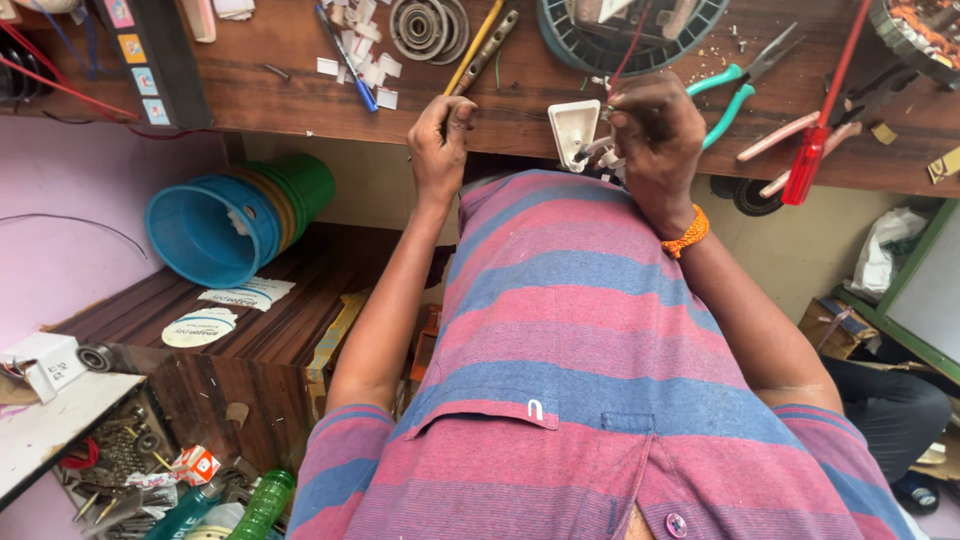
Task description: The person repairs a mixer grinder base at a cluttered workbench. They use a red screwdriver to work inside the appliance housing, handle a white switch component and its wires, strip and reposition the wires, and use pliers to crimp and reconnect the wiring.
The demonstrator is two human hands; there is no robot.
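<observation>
a white plug (575,132) is pinched in the right hand (655,130) at the counter (290,95) edge; the left hand (440,140) is closed on a thin tool. a slip could send small parts to the floor.

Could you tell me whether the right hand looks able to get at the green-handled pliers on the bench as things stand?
Probably yes, once freed. The pliers lie just beside the right hand on the wooden bench with nothing between, but that hand is pinching small parts at a white plastic piece.
</observation>
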